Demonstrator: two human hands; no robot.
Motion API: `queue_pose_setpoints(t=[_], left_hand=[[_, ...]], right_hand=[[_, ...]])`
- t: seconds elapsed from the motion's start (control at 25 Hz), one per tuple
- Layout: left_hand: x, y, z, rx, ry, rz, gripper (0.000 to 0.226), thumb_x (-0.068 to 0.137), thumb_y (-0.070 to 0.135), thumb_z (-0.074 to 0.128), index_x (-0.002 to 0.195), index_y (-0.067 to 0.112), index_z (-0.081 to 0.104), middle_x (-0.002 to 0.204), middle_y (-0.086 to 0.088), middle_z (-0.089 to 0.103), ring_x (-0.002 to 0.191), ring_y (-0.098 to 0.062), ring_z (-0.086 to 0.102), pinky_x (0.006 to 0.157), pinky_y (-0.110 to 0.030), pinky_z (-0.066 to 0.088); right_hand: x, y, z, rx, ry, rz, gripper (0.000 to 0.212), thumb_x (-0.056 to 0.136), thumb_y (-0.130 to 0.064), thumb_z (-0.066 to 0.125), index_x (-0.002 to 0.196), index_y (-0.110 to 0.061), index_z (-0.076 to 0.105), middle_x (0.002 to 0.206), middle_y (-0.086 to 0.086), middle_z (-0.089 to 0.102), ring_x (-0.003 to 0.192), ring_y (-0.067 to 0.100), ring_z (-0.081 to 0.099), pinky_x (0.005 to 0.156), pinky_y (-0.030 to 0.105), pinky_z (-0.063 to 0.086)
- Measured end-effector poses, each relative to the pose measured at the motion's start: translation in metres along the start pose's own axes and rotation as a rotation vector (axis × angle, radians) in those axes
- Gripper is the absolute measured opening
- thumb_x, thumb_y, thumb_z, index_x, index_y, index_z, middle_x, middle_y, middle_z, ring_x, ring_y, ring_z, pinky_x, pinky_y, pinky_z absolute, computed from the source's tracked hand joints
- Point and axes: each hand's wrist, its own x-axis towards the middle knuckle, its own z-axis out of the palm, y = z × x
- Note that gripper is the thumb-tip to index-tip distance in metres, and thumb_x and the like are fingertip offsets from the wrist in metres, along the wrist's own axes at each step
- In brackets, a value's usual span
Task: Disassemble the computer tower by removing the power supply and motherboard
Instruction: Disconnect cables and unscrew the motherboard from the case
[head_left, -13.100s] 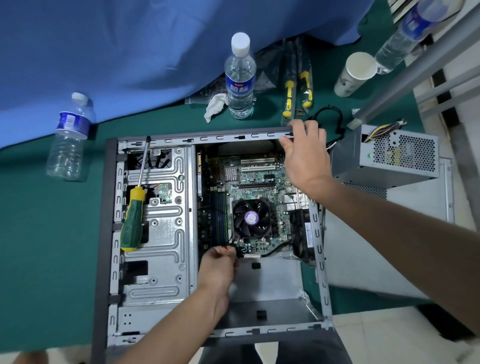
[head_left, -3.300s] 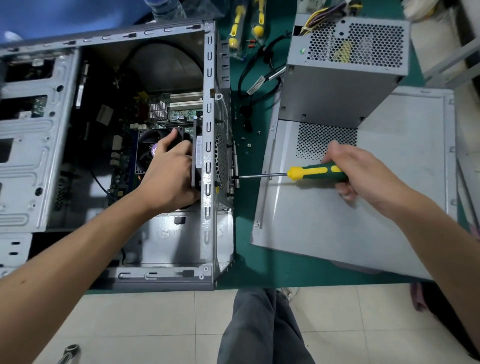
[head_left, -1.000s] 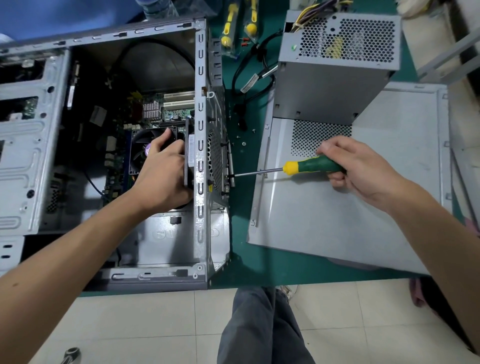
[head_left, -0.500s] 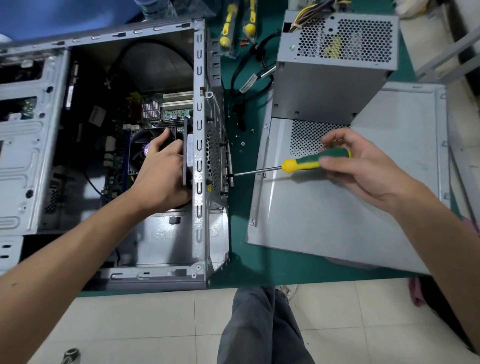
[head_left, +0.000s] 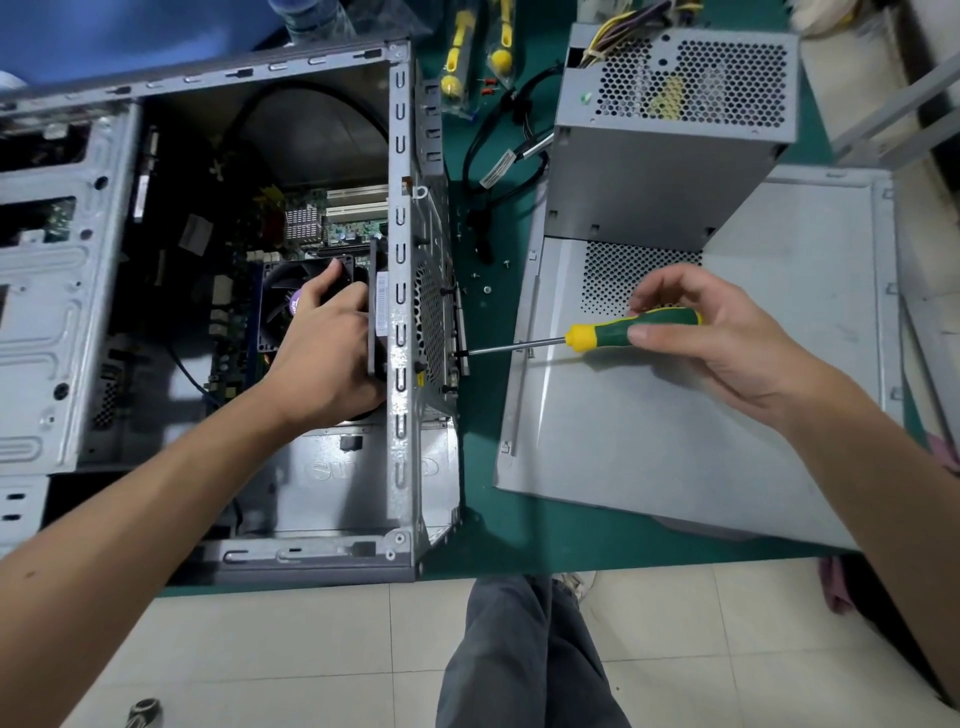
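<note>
The open grey computer tower (head_left: 400, 447) lies on the green table. Its motherboard (head_left: 343, 218) sits inside, with a CPU fan (head_left: 283, 296) partly hidden by my left hand. My left hand (head_left: 327, 358) is inside the case and grips the black rear fan (head_left: 378, 312) against the back wall. My right hand (head_left: 711, 338) holds a green and yellow screwdriver (head_left: 613, 332) level. Its tip meets a screw on the outside of the rear panel (head_left: 441, 322). The grey power supply (head_left: 670, 135) stands outside the case on the removed side panel (head_left: 675, 415).
Black cables (head_left: 498, 156) and loose screws (head_left: 487, 288) lie on the green mat between the case and side panel. Two yellow-handled tools (head_left: 478, 47) lie at the back. A water bottle (head_left: 311, 21) stands behind the case. My legs (head_left: 524, 654) are below the table edge.
My right hand's fingers have shifted along the screwdriver handle, turning it at the rear-panel screw. My left hand stays on the rear fan.
</note>
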Motion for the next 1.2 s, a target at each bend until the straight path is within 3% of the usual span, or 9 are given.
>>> queue_pose_setpoints(t=[0.04,0.16,0.28,0.4,0.6,0.76,0.88,0.96,1.2], left_hand=[[0.000,0.000,0.000,0.000,0.000,-0.002,0.021,0.065,0.020,0.064,0.074,0.004,0.074,0.097,-0.019,0.072,0.110,-0.027,0.041,0.111,-0.050,0.013],[0.000,-0.001,0.000,0.010,-0.009,-0.010,0.021,0.065,0.021,0.063,0.074,0.006,0.074,0.099,-0.017,0.072,0.111,-0.027,0.042,0.112,-0.043,0.011],[0.000,-0.002,0.001,0.040,-0.016,-0.022,0.024,0.067,0.025,0.062,0.078,0.009,0.076,0.100,-0.013,0.072,0.111,-0.027,0.045,0.112,-0.039,0.010],[0.001,-0.002,0.001,0.049,-0.019,-0.028,0.024,0.067,0.027,0.062,0.078,0.009,0.076,0.096,-0.012,0.072,0.110,-0.026,0.046,0.112,-0.036,0.008],[0.001,-0.001,0.001,0.042,-0.018,-0.023,0.024,0.064,0.026,0.064,0.074,0.007,0.075,0.096,-0.017,0.072,0.109,-0.026,0.044,0.111,-0.037,0.010],[0.001,0.001,-0.001,0.026,-0.019,-0.043,0.029,0.071,0.033,0.059,0.073,0.009,0.075,0.094,-0.014,0.072,0.110,-0.030,0.050,0.112,-0.037,0.008],[0.001,0.005,-0.003,0.043,-0.039,-0.050,0.026,0.068,0.029,0.063,0.077,0.008,0.076,0.099,-0.015,0.072,0.112,-0.033,0.054,0.114,-0.040,0.009],[0.002,0.004,-0.003,0.045,-0.046,-0.044,0.027,0.066,0.028,0.065,0.078,0.007,0.076,0.098,-0.017,0.072,0.111,-0.033,0.055,0.114,-0.040,0.009],[0.003,0.000,-0.003,0.082,-0.063,-0.077,0.031,0.071,0.036,0.059,0.080,0.011,0.077,0.099,-0.012,0.072,0.117,-0.033,0.054,0.112,-0.023,-0.011]], right_hand=[[0.000,-0.001,0.002,-0.037,0.000,0.046,0.003,0.090,-0.020,0.066,0.092,-0.020,0.064,0.092,0.003,0.060,0.077,0.012,0.062,0.070,0.026,0.053],[0.001,-0.002,-0.001,-0.408,-0.049,0.108,0.031,0.100,-0.044,0.049,0.089,-0.022,0.068,0.069,-0.001,0.058,0.055,0.010,0.055,0.054,0.033,0.046],[0.001,-0.004,-0.005,-0.347,-0.033,0.001,0.009,0.091,-0.018,0.068,0.093,-0.027,0.071,0.085,-0.001,0.062,0.072,0.009,0.057,0.067,0.031,0.049],[-0.002,-0.001,-0.005,-0.296,-0.033,-0.057,0.037,0.076,0.001,0.078,0.093,-0.031,0.071,0.089,-0.004,0.063,0.081,0.007,0.059,0.073,0.021,0.051],[-0.010,0.003,-0.017,-0.276,-0.112,0.064,0.027,0.078,-0.011,0.077,0.101,-0.027,0.076,0.095,0.000,0.072,0.082,0.009,0.065,0.074,0.017,0.054],[-0.015,0.008,-0.020,-0.008,-0.058,0.153,0.038,0.073,-0.022,0.070,0.110,-0.013,0.071,0.088,0.011,0.074,0.076,0.020,0.067,0.073,0.026,0.057],[-0.014,0.012,-0.009,0.094,-0.075,0.172,0.028,0.075,-0.024,0.068,0.103,-0.018,0.074,0.092,0.011,0.075,0.076,0.020,0.068,0.070,0.027,0.058],[-0.012,0.012,-0.005,0.089,-0.070,0.164,0.022,0.079,-0.021,0.067,0.100,-0.019,0.074,0.088,0.009,0.075,0.073,0.018,0.067,0.067,0.026,0.057],[-0.015,0.012,-0.011,-0.109,0.023,0.159,0.017,0.092,-0.006,0.063,0.099,-0.017,0.073,0.068,0.008,0.066,0.062,0.019,0.061,0.058,0.028,0.052]])
